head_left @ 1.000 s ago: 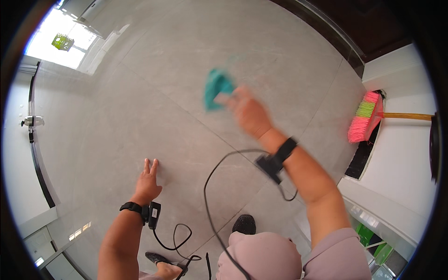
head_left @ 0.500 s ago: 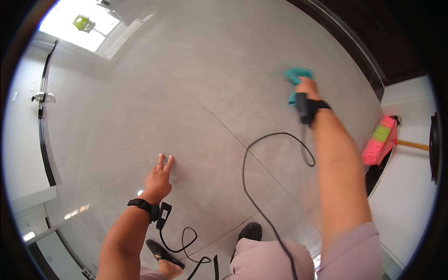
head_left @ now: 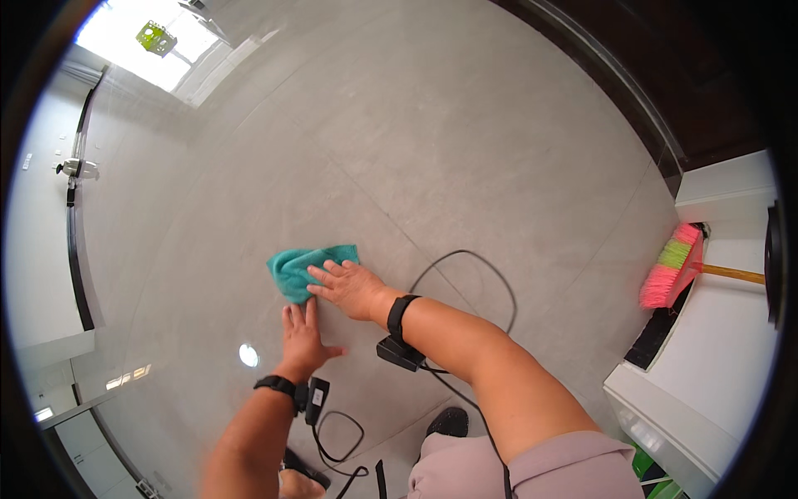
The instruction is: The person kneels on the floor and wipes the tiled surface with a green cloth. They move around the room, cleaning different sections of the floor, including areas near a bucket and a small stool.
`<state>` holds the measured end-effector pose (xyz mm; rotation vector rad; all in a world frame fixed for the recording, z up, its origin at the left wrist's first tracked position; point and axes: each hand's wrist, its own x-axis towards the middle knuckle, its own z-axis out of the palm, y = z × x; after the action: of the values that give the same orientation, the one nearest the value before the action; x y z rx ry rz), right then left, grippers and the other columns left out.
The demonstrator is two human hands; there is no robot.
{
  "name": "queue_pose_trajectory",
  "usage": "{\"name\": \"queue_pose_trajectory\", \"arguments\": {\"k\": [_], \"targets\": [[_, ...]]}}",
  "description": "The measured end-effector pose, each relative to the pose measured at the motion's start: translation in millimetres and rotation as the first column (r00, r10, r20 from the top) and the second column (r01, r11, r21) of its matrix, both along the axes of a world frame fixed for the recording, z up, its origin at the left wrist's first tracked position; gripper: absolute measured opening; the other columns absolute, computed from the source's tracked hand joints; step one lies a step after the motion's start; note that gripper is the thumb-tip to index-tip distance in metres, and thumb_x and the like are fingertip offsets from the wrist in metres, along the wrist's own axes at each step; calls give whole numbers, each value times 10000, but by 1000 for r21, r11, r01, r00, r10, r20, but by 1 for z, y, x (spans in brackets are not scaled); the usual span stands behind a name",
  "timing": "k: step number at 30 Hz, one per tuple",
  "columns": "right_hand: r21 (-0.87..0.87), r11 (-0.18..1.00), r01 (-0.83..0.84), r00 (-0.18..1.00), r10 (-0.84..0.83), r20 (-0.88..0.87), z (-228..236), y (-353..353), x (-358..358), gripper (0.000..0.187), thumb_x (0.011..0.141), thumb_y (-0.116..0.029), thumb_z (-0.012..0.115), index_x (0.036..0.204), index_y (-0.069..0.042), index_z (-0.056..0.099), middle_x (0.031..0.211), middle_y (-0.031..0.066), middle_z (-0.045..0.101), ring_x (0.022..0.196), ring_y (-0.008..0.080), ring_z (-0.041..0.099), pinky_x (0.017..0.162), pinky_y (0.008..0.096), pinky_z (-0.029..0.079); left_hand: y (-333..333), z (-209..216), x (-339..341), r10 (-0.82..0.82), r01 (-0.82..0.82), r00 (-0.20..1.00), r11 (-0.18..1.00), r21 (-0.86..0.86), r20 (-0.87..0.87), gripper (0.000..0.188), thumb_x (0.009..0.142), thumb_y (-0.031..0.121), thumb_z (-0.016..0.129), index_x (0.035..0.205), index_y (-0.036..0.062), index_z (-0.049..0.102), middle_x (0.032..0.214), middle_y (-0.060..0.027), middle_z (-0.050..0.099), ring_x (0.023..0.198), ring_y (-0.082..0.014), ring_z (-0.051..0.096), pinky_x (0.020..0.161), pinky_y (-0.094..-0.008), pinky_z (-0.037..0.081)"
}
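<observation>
A crumpled teal cloth [head_left: 303, 268] lies on the grey tiled floor, left of the middle. My right hand [head_left: 351, 289] reaches across to it, palm down, with spread fingers lying on the cloth's right part. My left hand [head_left: 304, 343] rests on the floor just nearer than the cloth, fingers stretched and thumb out to the right. Its fingertips come up to the cloth's near edge; whether they touch it I cannot tell. Each wrist wears a black strap with a small black box, and cables run from the boxes.
A pink and green broom [head_left: 671, 266] with a wooden handle leans at the right, by a white cabinet [head_left: 723, 333]. A dark door [head_left: 706, 75] stands at the far right. A black cable [head_left: 499, 279] loops over the floor. My dark shoe [head_left: 449, 421] is at the near edge.
My right hand has swept the teal cloth from the far right to the left, close to my left hand. The left hand has shifted slightly right and nearer, its thumb now out.
</observation>
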<state>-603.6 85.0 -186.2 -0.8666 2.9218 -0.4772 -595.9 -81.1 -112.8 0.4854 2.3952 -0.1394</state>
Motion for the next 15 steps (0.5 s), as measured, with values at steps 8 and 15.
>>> {"name": "queue_pose_trajectory", "arguments": {"k": [8,15], "targets": [[-198,640,742,660,-750,45,-16,173,-62,415,865,-25,476,1248,-165,552,1259,165,497,1115,338,516,896,424,479,5,-7,3,160,-160,987,986,-47,9,1368,501,340,908,1502,126,0,1559,-168,-50,1416,-423,66,1144,-428,226],[-317,-130,940,65,-841,536,-6,382,15,541,787,22,516,1327,23,477,1252,228,552,1057,328,576,829,399,487,7,-8,3,119,-123,992,989,-84,-51,1381,474,370,911,1508,175,18,1561,-162,-13,1407,-431,103,1106,-418,304]]}}
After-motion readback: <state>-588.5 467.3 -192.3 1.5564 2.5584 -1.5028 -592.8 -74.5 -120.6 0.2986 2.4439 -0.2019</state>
